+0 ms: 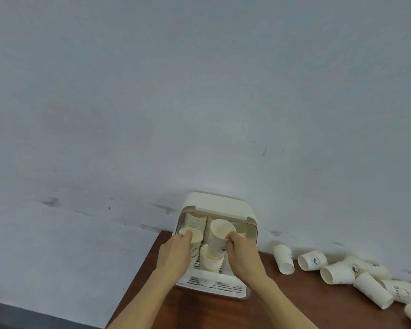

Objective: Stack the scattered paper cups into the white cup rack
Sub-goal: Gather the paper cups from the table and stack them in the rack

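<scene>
The white cup rack (220,205) stands on the brown table against the wall, its lid raised. Stacks of paper cups (195,220) fill its back row. My left hand (176,254) grips a cup (196,237) at the rack's left front. My right hand (241,254) holds another cup (220,236), mouth up and tilted, above a stack (210,261) in the middle of the rack. Several scattered paper cups (337,274) lie on their sides on the table to the right.
The table (294,305) ends at its left edge close to the rack; beyond it is a drop to a dark floor. A pale wall runs right behind the rack. One loose cup (282,258) lies nearest the rack.
</scene>
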Available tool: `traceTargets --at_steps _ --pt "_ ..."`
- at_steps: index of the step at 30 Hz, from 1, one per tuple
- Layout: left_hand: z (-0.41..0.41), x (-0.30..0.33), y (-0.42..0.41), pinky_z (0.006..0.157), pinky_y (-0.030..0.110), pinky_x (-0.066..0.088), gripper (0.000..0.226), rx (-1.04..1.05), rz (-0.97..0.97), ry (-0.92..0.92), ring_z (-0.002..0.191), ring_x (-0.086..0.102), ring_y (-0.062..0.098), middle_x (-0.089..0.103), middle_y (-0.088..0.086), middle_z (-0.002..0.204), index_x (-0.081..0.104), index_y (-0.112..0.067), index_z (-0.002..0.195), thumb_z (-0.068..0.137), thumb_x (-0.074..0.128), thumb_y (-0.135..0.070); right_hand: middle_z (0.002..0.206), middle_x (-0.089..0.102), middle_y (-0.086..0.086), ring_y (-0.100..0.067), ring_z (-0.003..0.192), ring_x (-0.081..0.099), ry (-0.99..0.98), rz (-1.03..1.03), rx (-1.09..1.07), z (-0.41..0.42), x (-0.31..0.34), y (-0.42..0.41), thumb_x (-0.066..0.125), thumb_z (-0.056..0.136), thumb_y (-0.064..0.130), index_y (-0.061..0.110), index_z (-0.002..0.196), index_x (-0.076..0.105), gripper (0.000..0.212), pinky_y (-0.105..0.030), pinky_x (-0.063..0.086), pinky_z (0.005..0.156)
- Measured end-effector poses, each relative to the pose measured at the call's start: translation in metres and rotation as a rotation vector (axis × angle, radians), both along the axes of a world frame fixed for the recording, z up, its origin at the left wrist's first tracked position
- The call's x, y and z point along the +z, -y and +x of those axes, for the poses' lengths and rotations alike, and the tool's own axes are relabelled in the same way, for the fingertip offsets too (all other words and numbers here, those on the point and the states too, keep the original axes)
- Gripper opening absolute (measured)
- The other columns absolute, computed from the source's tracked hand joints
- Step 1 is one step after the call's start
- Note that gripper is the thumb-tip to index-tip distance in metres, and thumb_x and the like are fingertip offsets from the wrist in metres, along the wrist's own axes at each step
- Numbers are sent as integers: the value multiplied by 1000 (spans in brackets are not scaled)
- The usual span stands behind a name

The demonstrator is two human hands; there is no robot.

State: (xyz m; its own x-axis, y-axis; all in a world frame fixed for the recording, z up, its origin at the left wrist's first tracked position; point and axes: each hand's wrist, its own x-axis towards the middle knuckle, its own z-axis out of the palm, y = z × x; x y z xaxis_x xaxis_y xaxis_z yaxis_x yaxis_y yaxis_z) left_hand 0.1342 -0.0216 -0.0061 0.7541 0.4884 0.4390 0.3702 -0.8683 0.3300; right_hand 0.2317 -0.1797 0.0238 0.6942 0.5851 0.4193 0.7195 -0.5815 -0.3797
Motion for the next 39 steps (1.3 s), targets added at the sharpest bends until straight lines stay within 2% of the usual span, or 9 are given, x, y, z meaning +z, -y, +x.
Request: traceTargets --at_steps 4,8,14,19,24,27,29,34,39 --pt "2 -8 -1 71 34 45 19 -1 34 -100 99 56 23 61 3 111 50 -19 115 100 41 -26 88 66 2 -21 86 59 3 -61 -19 1 -8 -6 34 94 17 21 93 58 25 -42 48 79" --pt "2 -17 -2 72 32 48 15 24 -60 -99 95 61 22 65 2 107 53 -20 112 98 48 -23 89 67 2 -23 88 60 10 -131 -50 3 -15 -10 34 94 18 23 95 54 21 -44 44 87" --pt "3 -21 -2 70 31 48 12 60 -161 -46 94 63 21 66 -1 103 53 -22 108 97 48 -22 96 67 -6 -26 87 61 -10 -207 -81 3 -20 -17 34 95 12 13 102 54 22 -37 45 67" --pt "5 -26 -5 67 28 44 13 76 -207 26 94 62 18 66 -3 105 56 -21 106 98 48 -27 98 66 -7 -28 87 60 -55 -262 -56 3 -35 -25 34 93 10 14 98 54 21 -38 47 66" --pt "8 -31 -7 73 29 48 26 64 -145 21 98 61 18 64 -1 110 64 -21 111 100 44 -34 101 63 -9 -30 91 59 -30 -313 -43 -1 -44 -28 35 92 6 12 102 56 24 -34 38 64" --pt "7 -34 -5 67 26 44 34 41 -31 -19 98 57 16 59 -2 108 57 -22 118 102 32 -39 107 60 -11 -31 99 56 5 -359 -45 -4 -48 -29 37 89 2 10 106 56 26 -34 35 66" --pt "6 -38 -4 70 29 48 34 35 7 -43 101 54 16 57 -2 110 52 -22 123 103 29 -37 109 59 -11 -31 100 56 19 -383 -53 -6 -49 -29 39 88 0 9 106 55 26 -35 36 67" --pt "4 -40 -2 76 33 50 40 46 8 -155 106 54 20 55 2 121 38 -17 138 98 39 -24 114 57 -12 -32 106 54 25 -402 -51 -9 -51 -27 41 88 2 9 112 53 28 -40 45 78" --pt "3 -34 4 79 35 49 50 40 2 -209 109 54 22 53 5 127 30 -14 144 96 41 -22 116 55 -14 -34 107 53 -2 -372 -41 -12 -50 -22 44 86 3 10 122 45 36 -40 44 78"
